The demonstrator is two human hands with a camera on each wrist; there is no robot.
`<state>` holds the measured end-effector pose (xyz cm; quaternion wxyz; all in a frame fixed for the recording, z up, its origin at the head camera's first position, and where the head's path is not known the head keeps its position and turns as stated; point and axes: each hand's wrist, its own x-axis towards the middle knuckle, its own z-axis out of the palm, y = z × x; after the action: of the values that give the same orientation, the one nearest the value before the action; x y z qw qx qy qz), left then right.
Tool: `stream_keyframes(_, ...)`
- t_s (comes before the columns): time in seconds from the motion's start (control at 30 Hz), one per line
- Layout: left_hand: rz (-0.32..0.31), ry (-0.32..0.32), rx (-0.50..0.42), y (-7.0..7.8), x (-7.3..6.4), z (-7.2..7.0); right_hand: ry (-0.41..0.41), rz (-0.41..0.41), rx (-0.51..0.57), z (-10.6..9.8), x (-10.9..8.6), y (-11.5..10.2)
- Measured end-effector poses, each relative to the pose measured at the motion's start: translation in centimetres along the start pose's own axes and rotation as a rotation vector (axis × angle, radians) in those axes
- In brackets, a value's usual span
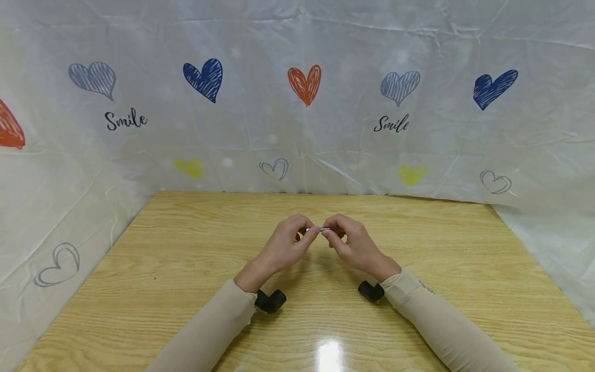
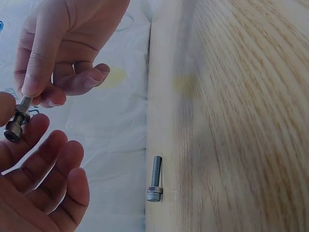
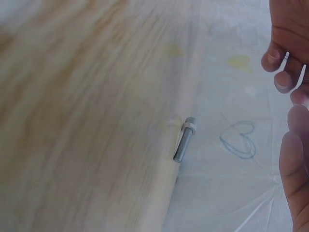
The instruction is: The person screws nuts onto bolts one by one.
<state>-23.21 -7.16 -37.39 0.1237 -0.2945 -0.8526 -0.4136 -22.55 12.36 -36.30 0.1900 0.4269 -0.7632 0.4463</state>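
Above the middle of the table, both hands meet at a small metal bolt (image 1: 321, 229). My left hand (image 1: 289, 242) pinches it near its socket head between thumb and index finger; its other fingers spread loosely in the left wrist view. A nut (image 2: 21, 116) sits on the threaded shank by the head. With thumb and fingertips, my right hand (image 1: 354, 244) grips the shank's free end. A second bolt (image 2: 155, 179) with a nut near its head lies on the table, also visible in the right wrist view. The held bolt is hidden in the right wrist view.
The wooden table (image 1: 209, 222) reaches back to a pale sheet (image 1: 344, 41) printed with hearts. Black wrist-worn devices (image 1: 271, 301) show beneath both forearms. Beige sleeves (image 1: 209, 325) cover the arms.
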Motion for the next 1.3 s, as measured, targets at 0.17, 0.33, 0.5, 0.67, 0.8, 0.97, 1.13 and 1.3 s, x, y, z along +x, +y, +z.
stream_keyframes(0.17,-0.001,0.007,-0.017,-0.09,0.07,0.03,0.000,-0.001,0.005,-0.01,0.04,-0.06)
stream_keyframes(0.33,0.057,0.025,-0.032,-0.06,0.18,-0.02,-0.002,0.016,0.011,-0.03,0.08,-0.20)
stream_keyframes(0.5,0.095,0.031,-0.033,-0.06,0.27,-0.04,0.001,0.022,0.011,0.01,0.07,-0.17)
stream_keyframes(0.67,0.091,0.024,-0.040,0.05,0.18,-0.09,0.001,0.028,0.007,0.03,0.02,-0.07)
stream_keyframes(0.8,0.053,0.008,-0.033,-0.02,0.10,0.00,0.001,0.026,0.009,0.04,-0.04,-0.06)
stream_keyframes(0.97,0.011,0.000,-0.011,-0.09,0.08,0.12,0.000,0.028,0.007,0.03,-0.05,-0.07)
stream_keyframes(1.13,-0.018,0.009,-0.023,-0.04,0.05,0.06,0.000,0.021,0.009,0.03,-0.01,-0.12)
stream_keyframes(1.3,-0.005,0.026,-0.046,0.10,0.07,-0.14,0.000,0.026,0.005,0.09,-0.05,-0.06)
